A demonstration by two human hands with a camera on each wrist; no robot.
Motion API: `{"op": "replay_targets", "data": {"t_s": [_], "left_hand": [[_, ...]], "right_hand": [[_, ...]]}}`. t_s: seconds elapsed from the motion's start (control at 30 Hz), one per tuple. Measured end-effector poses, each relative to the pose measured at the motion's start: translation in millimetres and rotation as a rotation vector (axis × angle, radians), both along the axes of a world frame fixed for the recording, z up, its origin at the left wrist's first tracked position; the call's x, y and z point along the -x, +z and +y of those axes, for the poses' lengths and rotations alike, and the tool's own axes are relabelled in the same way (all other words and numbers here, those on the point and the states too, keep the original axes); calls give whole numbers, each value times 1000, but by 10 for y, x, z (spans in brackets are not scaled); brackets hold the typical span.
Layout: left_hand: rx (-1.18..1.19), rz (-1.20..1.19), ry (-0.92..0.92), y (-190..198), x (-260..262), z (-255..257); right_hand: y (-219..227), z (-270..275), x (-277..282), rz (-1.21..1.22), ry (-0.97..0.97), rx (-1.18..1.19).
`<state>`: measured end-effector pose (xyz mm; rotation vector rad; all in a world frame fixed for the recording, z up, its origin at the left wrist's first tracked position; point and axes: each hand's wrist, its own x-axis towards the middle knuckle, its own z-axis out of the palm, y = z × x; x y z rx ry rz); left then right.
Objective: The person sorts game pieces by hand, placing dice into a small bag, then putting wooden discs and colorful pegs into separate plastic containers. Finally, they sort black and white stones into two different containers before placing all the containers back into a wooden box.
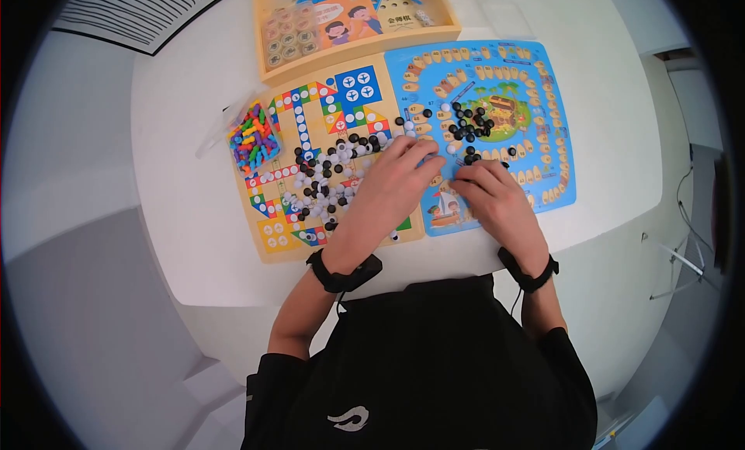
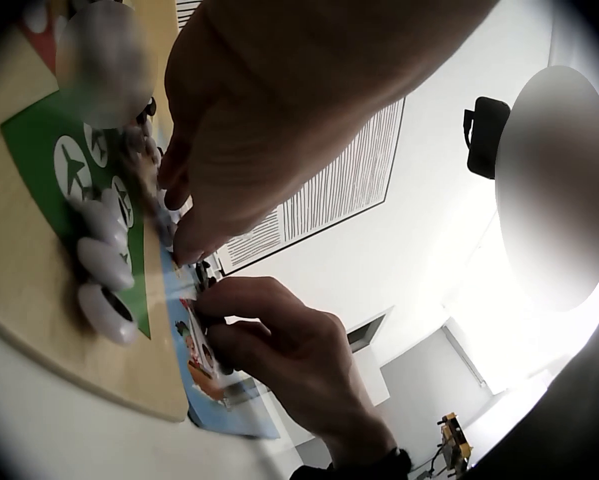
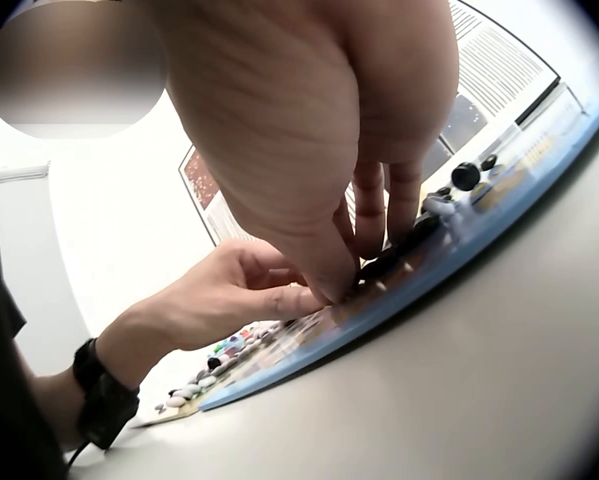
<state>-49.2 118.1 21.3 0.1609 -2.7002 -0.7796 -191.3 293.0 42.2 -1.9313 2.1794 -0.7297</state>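
Glossy black and white game stones lie over two printed boards, a wooden-toned one (image 1: pixel 306 77) and a blue one (image 1: pixel 565 171). My left hand (image 1: pixel 400 174) reaches across the seam, its fingers pointing down beside white stones. Its palm and wrist hide most of its fingertips; I cannot tell whether it grips a stone. On the blue board my right hand (image 1: pixel 493 195) has thumb and fingers bent down around a black stone (image 3: pixel 409 245) at board level. Beyond it sits a cluster of black stones (image 1: pixel 471 128). A mixed heap of stones (image 1: pixel 330 174) spreads left of my left hand.
A clear container of colourful pawns (image 1: pixel 254 140) stands at the left. Behind the boards is a wooden box (image 1: pixel 365 50) holding round discs (image 1: pixel 289 39) and an orange booklet (image 1: pixel 341 15). The white table's edge (image 1: pixel 225 305) runs close to my body.
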Motion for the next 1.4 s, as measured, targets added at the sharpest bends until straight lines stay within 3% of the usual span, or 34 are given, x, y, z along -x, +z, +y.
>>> {"op": "replay_targets", "data": {"t_s": [0.3,0.5,0.73,0.83,0.93,1.0,1.2,1.27,1.4], "left_hand": [[36,-35,54,2,-201,-74],[25,-44,177,40,-491,-62],[-3,-19,306,103,-775,-88],[-35,36,398,132,-899,-89],[-70,104,490,108,-1058,-152],[-97,117,631,113,-1149,-187],[-82,77,765,39,-1414,-382],[-176,53,760,37,-1393,-396],[-94,9,686,35,-1304,-437]], "right_hand": [[45,-116,235,10,-134,46],[-2,-372,106,86,4,66],[73,-603,-66,-53,180,-33],[40,-726,140,-26,-90,63],[30,-827,279,80,-166,24],[0,-885,282,119,-127,39],[30,-941,15,85,-25,-26],[102,-935,-143,-1,10,-48],[168,-873,-438,-218,177,-124]]}}
